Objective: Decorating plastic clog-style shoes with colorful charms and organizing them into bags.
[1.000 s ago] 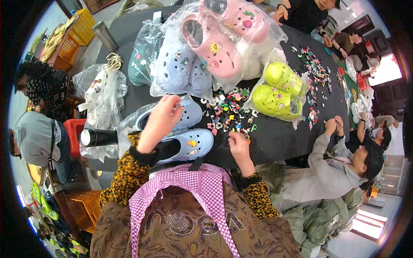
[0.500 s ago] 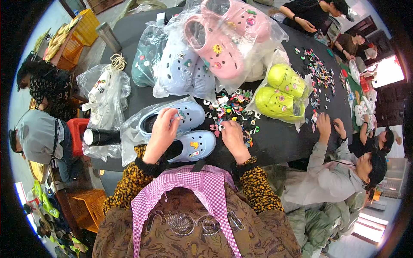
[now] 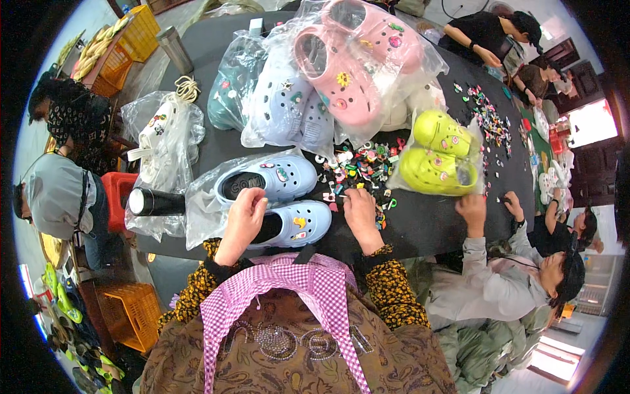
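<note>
Two light blue clogs lie side by side in front of me on the black table. The farther clog [image 3: 295,176] has charms on its top and sits partly on a clear plastic bag [image 3: 200,207]. Yellow and other charms decorate the nearer clog [image 3: 308,220]. My left hand [image 3: 243,215] is over the nearer clog's heel side, fingertips pressed together; what they hold, if anything, is hidden. At the near edge of a heap of small colourful shoe charms [image 3: 361,167], my right hand [image 3: 362,215] pinches a small whitish charm.
Bagged pink clogs [image 3: 341,85], bagged blue clogs [image 3: 279,98] and bagged lime clogs [image 3: 440,161] stand beyond the heap. A black tumbler [image 3: 156,202] lies at left beside a bagged white clog [image 3: 157,141]. A co-worker's hand [image 3: 472,211] rests near the right side.
My left hand has drawn back from the farther clog toward the nearer one, uncovering a charm on the farther clog's top. My right hand stays by the heap.
</note>
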Tool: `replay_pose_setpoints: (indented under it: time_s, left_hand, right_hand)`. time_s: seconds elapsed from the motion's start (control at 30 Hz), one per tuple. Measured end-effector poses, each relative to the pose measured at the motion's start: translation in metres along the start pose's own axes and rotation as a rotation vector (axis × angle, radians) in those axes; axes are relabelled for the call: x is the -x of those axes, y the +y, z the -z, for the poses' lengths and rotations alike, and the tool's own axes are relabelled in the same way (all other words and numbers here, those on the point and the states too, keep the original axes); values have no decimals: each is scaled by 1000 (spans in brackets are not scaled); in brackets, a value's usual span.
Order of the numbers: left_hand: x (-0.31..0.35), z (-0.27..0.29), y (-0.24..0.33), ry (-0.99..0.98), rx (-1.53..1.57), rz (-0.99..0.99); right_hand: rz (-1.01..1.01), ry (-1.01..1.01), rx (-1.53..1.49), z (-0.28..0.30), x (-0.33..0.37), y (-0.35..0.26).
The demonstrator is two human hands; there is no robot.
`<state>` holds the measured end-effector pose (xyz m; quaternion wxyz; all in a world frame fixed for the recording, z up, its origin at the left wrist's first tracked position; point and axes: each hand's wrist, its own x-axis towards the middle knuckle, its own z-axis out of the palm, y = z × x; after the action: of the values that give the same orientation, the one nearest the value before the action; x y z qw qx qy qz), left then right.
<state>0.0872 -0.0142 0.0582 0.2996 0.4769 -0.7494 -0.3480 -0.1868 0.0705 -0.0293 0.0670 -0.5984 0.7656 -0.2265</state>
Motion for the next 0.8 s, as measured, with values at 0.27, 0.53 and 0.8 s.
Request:
replay_pose_setpoints:
  time_s: [0.27, 0.53, 0.8]
  left_hand:
    - [-6, -2, 9, -61, 105, 170]
    - [7, 8, 8, -124, 102, 219]
    - [21, 7, -5, -502, 82, 173]
  right_hand:
    - [-77, 121, -242, -4, -11, 1]
    - [187, -85, -99, -8, -8, -18]
    - [185, -133, 101, -8, 8, -11]
